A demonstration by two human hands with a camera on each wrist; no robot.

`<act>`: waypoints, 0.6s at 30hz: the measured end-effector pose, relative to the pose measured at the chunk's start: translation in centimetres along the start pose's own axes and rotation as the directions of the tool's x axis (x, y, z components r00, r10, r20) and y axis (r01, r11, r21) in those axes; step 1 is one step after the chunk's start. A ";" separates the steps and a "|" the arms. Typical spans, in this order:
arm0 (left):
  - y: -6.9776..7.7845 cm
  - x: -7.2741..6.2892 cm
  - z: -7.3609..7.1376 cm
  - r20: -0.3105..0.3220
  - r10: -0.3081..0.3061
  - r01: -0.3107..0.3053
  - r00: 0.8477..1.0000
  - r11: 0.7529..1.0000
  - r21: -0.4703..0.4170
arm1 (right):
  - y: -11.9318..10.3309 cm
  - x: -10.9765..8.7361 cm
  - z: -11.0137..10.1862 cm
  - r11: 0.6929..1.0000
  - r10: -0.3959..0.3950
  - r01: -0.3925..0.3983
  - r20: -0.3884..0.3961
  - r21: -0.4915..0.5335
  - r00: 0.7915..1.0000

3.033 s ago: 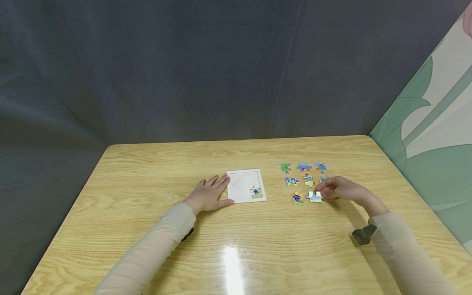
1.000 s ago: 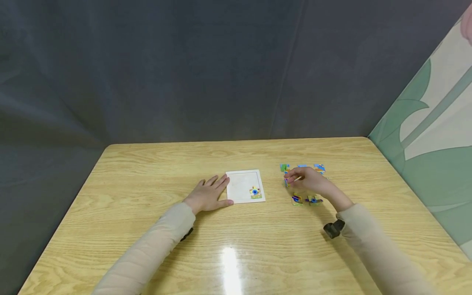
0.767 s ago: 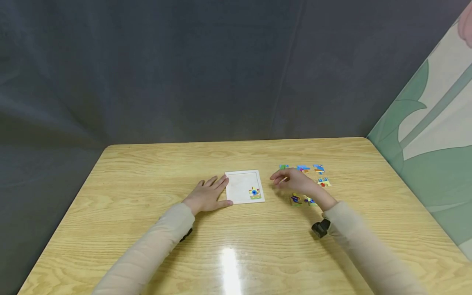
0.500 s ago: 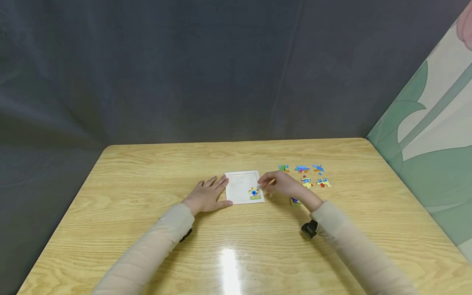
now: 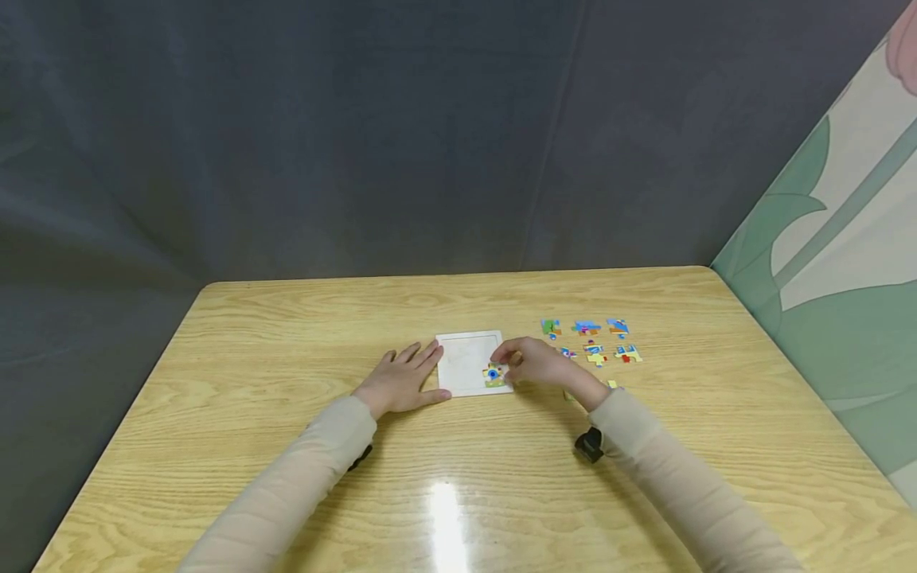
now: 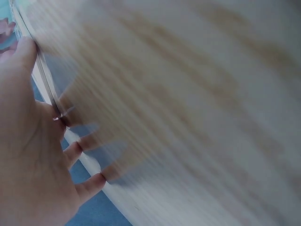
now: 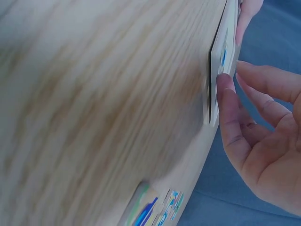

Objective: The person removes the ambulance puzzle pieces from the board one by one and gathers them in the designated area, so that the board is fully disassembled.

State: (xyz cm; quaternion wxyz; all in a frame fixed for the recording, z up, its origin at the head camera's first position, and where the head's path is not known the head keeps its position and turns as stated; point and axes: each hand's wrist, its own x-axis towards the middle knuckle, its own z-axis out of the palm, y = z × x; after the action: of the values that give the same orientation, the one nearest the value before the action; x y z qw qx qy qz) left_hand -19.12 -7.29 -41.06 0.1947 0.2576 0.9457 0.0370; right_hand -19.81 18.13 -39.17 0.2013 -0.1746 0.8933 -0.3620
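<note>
In the head view a white square puzzle tray (image 5: 466, 335) lies on the table with one puzzle piece (image 5: 492, 374) in its lower right corner, yellow and green with a blue round mark. My left hand (image 5: 399, 382) lies flat with spread fingers, its fingertips and thumb at the tray's left edge. My right hand (image 5: 533, 362) reaches over the tray's right edge, its bent finger and thumb at two sides of that piece. In the right wrist view the thumb (image 7: 225, 87) is at the tray's rim and hides part of it.
Several loose puzzle pieces lie right of the tray, among them a green one (image 5: 551, 327), a pink and blue one (image 5: 587, 327) and a yellow and red one (image 5: 628, 354). The right forearm partly covers the nearest ones. A dark curtain (image 5: 358, 143) hangs behind the table.
My right hand has let go of a loose piece, left it on the table and moved left to the piece in the tray. My left hand has stayed at the tray.
</note>
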 end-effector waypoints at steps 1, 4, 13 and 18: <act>0.0 0.0 0.0 -0.001 0.000 0.000 1.000 1.000 0.002 | -0.1 0.0 0.1 1.000 0.001 -0.001 -0.001 -0.004 1.000; 0.1 0.0 0.0 -0.004 -0.001 0.001 1.000 1.000 0.011 | -0.2 0.2 0.3 1.000 -0.008 0.008 0.004 -0.024 1.000; 0.2 0.1 -0.1 -0.018 0.015 -0.015 1.000 1.000 0.025 | -0.7 0.4 0.7 0.998 -0.027 0.029 0.029 -0.060 0.999; 0.2 0.1 -0.1 -0.014 0.009 -0.009 1.000 1.000 0.029 | -0.8 0.6 0.9 0.996 -0.047 0.050 0.050 -0.068 0.998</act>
State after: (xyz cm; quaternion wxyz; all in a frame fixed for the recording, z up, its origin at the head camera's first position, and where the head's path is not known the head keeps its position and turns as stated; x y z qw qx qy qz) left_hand -19.10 -7.04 -40.96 0.1839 0.2643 0.9464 0.0262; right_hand -19.75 16.82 -39.33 0.2077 -0.2118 0.8957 -0.3314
